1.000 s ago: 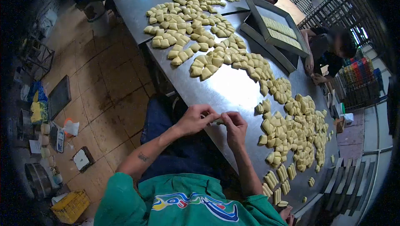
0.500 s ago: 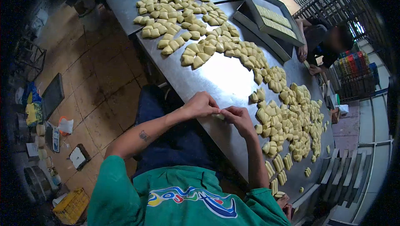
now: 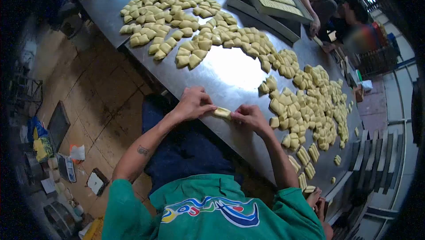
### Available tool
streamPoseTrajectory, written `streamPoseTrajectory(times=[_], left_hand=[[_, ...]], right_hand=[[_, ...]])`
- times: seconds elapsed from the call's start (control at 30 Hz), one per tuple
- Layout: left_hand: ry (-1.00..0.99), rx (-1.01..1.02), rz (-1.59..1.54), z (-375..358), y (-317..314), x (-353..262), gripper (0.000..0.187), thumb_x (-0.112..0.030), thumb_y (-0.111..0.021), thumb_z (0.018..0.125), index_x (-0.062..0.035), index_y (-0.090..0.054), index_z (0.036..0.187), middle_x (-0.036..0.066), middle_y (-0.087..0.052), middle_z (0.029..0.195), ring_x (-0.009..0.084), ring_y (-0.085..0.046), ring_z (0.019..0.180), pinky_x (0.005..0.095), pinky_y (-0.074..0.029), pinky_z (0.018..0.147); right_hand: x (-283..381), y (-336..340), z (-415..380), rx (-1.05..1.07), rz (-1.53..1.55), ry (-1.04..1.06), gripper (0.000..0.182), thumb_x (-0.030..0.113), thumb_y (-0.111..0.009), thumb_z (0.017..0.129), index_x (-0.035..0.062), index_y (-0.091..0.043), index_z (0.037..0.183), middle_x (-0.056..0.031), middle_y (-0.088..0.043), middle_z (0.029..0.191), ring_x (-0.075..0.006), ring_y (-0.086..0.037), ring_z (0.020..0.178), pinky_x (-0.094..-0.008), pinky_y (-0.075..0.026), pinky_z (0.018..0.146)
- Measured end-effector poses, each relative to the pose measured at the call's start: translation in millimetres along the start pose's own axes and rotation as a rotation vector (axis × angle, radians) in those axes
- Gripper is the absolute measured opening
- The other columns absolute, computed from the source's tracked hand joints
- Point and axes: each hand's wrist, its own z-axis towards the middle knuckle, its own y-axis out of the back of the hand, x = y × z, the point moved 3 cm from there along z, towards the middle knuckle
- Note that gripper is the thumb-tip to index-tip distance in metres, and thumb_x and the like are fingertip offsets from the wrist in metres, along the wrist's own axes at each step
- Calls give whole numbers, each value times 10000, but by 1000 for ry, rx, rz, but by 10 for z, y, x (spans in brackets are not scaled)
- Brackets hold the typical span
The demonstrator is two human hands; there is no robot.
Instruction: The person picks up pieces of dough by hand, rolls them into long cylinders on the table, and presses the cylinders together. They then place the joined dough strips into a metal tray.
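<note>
A short strip of dough [image 3: 222, 113] is held between the two hands, at the near edge of the metal table [image 3: 172, 78]. Its left end is pinched between the thumb and fingers of the left hand [image 3: 195, 103], its right end between the fingertips of the right hand [image 3: 249, 118]. Neither hand is the nearer one – an end is touched by each. The strip's long axis is run from left to right, from one set of fingertips to the other, with the right end slightly nearer to the body; its pale middle is left uncovered. Whether it is laid on the metal or raised just above it cannot be told.

Beyond the hands, a bare, shiny stretch is bordered by many cut dough pieces [image 3: 285, 105], spread from the far left round to the right. Of the two hands, the right is placed closer to the pieces on the right – and to the small grooved rolls [image 3: 303, 156] nearer to the body. At the far right, a tray [image 3: 245, 3] is filled with narrow strips in rows.
</note>
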Motion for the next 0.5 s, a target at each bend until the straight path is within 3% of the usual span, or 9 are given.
streamPoseTrajectory(times=[0.17, 0.23, 0.27, 0.37, 0.43, 0.5], left_hand=[[127, 23, 186, 151, -14, -251, 379, -475, -815, 668, -108, -724, 685, 59, -606, 690, 281, -617, 739, 413, -446, 761], [317, 281, 227, 241, -9, -299, 446, -562, -804, 652, -132, -712, 724, 69, -586, 832, 270, -550, 923, 460, -370, 820], [325, 294, 219, 244, -61, -250, 446, -562, -804, 652, -132, -712, 724, 69, -586, 832, 270, -550, 923, 460, -370, 820], [183, 137, 404, 213, -85, -100, 460, -591, -789, 659, -158, -699, 784, 75, -560, 951, 274, -492, 1030, 466, -332, 848], [66, 349, 231, 248, -6, -4, 490, -623, -773, 663, -169, -678, 820, 72, -519, 1021, 269, -444, 1088, 466, -283, 885], [51, 292, 199, 210, 37, 12, 509, -654, -757, 657, -170, -667, 788, 62, -513, 991, 257, -451, 1057, 441, -264, 894]], right_hand=[[118, -48, 78, -92, -262, -147, 466, 448, -768, 793, -10, -707, 731, -61, -634, 597, -123, -594, 524, -299, -444, 479], [234, -76, 81, -160, -516, -157, 594, 571, -762, 736, -15, -706, 655, -68, -603, 533, -128, -583, 500, -316, -437, 474], [220, -62, 93, -150, -513, -171, 594, 571, -762, 736, -15, -706, 655, -68, -603, 533, -128, -583, 500, -316, -437, 474], [175, 14, 61, -125, -617, -227, 645, 626, -729, 733, -16, -721, 675, -60, -577, 504, -131, -551, 468, -328, -428, 469], [107, 109, 62, -43, -586, -151, 625, 610, -738, 733, -13, -728, 694, -51, -568, 499, -129, -526, 453, -336, -413, 461], [90, 121, 63, -10, -591, -96, 638, 623, -740, 723, -14, -730, 709, -64, -540, 481, -127, -510, 443, -347, -400, 456]])
